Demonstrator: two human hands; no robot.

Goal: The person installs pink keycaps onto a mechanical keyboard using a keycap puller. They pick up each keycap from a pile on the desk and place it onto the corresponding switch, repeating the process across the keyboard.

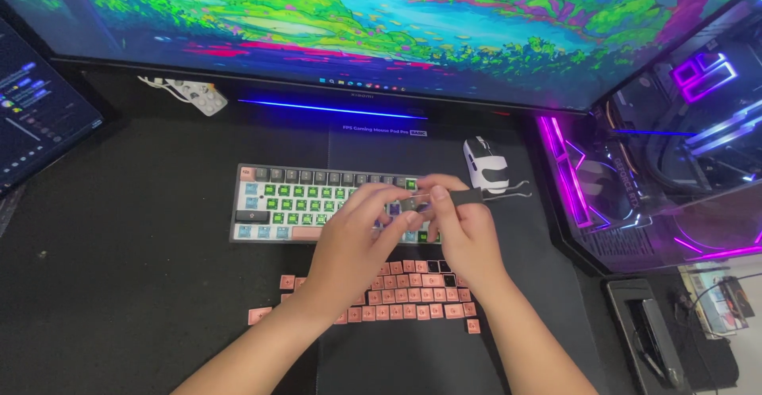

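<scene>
A small keycap (413, 202), near the centre of the frame, was pinched between the fingers of both hands above the right part of the keyboard (270, 204). The right hand (468, 236) also held a black-handled wire keycap puller (488, 195), its fingers clamped on the handle. The left hand (353, 240) had its fingers together on the keycap. Rows of pink keycaps (397, 292) lay on the dark surface (119, 284) below; a white mouse (486, 165) sat upper right.

View: just the one, worn on the person's head.
Facing: steeply down and forward over the desk (119, 284).
Nearness: close, both forearms fill the lower frame.
Reach: the monitor (397, 22) runs across the top edge.
</scene>
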